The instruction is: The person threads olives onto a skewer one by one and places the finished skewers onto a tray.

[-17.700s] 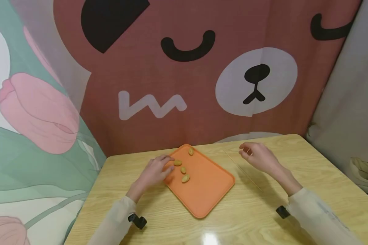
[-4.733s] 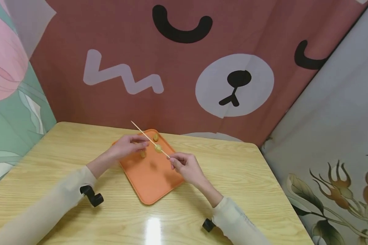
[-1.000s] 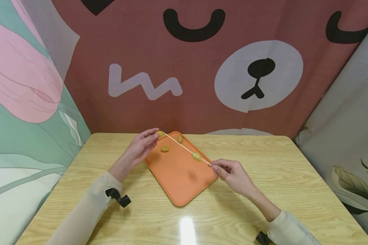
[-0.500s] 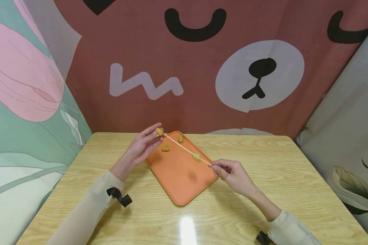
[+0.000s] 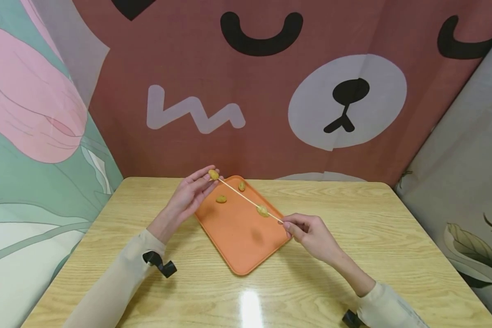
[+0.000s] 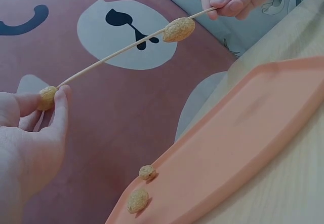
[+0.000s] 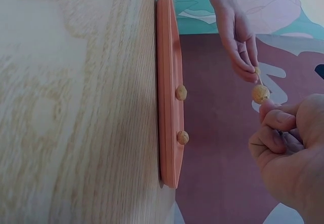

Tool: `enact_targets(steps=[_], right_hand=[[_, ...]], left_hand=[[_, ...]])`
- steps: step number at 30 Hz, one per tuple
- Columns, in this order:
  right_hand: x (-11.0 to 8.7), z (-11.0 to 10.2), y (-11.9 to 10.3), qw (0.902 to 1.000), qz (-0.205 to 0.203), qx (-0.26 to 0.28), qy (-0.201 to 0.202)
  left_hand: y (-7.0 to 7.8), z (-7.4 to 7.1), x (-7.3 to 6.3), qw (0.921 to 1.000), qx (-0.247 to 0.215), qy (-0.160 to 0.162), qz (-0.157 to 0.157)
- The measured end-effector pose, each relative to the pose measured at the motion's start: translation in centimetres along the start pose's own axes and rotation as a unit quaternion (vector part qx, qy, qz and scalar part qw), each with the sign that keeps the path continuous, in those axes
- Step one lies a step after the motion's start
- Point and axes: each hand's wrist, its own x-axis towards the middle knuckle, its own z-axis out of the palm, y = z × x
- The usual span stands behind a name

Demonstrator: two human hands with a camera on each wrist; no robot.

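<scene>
My right hand (image 5: 313,234) pinches a thin wooden skewer (image 5: 239,193) near one end and holds it slanted above the orange tray (image 5: 241,269). A wrinkled golden-brown oval food piece (image 6: 179,30) is threaded on the skewer close to that hand. At the skewer's far tip, my left hand (image 5: 186,196) pinches a second such piece (image 5: 213,175) between thumb and fingers. In the left wrist view the tip meets this piece (image 6: 47,98); how deep it goes is hidden. Two more pieces, one (image 5: 221,199) nearer and one (image 5: 241,186) farther back, lie on the tray.
The tray rests at an angle on a light wood-grain table (image 5: 332,273), near its back edge. Behind stands a reddish-brown curtain (image 5: 262,136) with a bear print. Patterned cloths hang at both sides. Each wrist wears a small black camera mount (image 5: 160,264).
Earlier the skewer lay on the table and several pieces on the tray; later one piece was on it. Over the last second, the left hand's piece has risen slightly and turned at the tip.
</scene>
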Motion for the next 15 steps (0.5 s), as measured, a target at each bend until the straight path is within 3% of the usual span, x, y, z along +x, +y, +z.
enact_targets(steps=[7,15], right_hand=[[0.07,0.06,0.03,1.0,0.003,-0.002,0.0],[-0.01,0.12,0.05,1.0,-0.001,-0.002,0.003]], left_hand=[[0.0,0.13,-0.03,0.9999,-0.003,-0.016,0.004],[-0.28,0.24,-0.02,0.9987,0.045,-0.015,0.018]])
